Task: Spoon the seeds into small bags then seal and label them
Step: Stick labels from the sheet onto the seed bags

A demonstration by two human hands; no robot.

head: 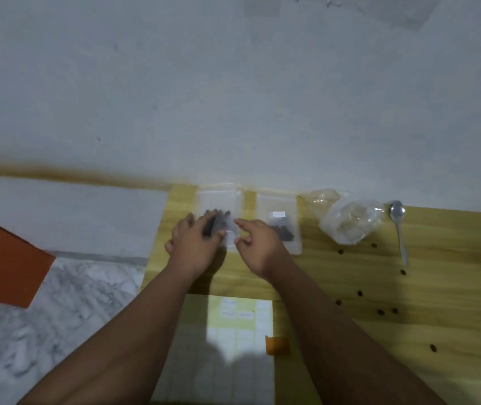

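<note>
Two seed bags lie on the tabletop [438, 287]. The left hand [195, 247] presses the left bag [218, 200] flat; the right hand [259, 244] has its grip narrowed at the label [230, 236], contact unclear. Best rubbed outward, avoiding creases.

Left hand [195, 247], right hand [258, 245] at seed bag [218, 200] (second bag [280, 226] beside).

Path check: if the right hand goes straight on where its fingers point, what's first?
The left seed bag, at its white label. The fingers of the right hand look to be at its edge, though their height above it is unclear.
</note>
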